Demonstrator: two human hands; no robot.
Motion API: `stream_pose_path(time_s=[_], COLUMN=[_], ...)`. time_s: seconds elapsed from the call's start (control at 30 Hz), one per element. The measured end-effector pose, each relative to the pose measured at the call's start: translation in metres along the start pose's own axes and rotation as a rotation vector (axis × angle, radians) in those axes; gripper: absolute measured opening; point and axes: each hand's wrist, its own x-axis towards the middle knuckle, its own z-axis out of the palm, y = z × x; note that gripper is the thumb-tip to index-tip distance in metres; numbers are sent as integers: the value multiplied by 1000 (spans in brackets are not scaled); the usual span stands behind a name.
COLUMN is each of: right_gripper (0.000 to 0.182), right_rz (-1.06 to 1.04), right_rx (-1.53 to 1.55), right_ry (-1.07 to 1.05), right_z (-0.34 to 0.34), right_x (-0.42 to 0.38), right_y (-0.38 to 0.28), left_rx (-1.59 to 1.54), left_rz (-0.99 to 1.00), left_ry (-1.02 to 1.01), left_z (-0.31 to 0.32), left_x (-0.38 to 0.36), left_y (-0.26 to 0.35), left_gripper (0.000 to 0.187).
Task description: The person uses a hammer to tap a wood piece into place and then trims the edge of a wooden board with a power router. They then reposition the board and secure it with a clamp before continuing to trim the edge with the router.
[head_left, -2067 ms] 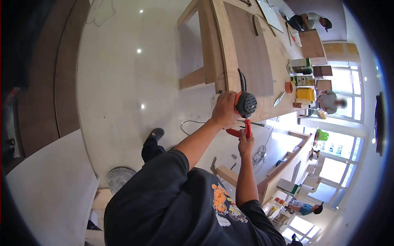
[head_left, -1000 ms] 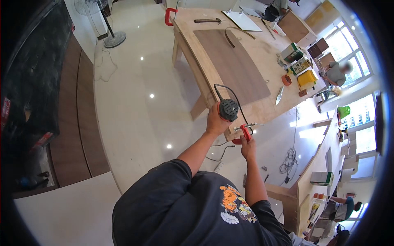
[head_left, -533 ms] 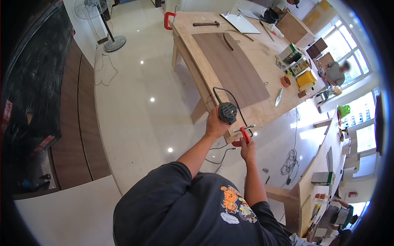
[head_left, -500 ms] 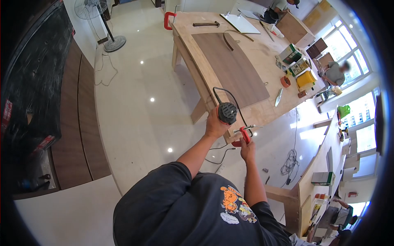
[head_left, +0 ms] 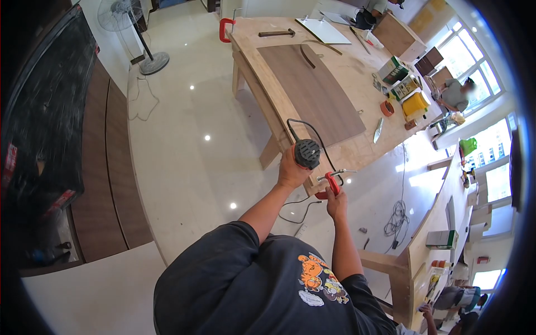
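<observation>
My left hand is wrapped round a corded trim router with a black vented top, at the near corner of the wooden workbench. Its base and bit are hidden beneath the body. My right hand grips a red C-clamp at the bench's near end, just right of the router. The clamp's metal screw and bar stick out to the right. A black cord loops from the router over the bench and down past the clamp. A brown wood-grain panel lies flat beyond my left hand.
A hammer, a white board, a yellow container and cans stand or lie on the bench. Another red clamp grips its far corner. Cable coils on the floor. Co-workers are at the right.
My hands, the router and the clamp keep the same places against the bench; the view has shifted slightly. At the lower right, a co-worker has changed posture.
</observation>
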Motion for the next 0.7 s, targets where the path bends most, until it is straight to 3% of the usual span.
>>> stream_pose_path(time_s=[0.7], right_gripper=[27], right_rz=[13], right_rx=[46], right_ry=[-24], right_z=[1], right_x=[1], right_y=[1], left_rx=[21], left_rz=[-46], left_ry=[-18], left_z=[-1], left_x=[1], left_y=[1], left_gripper=[82])
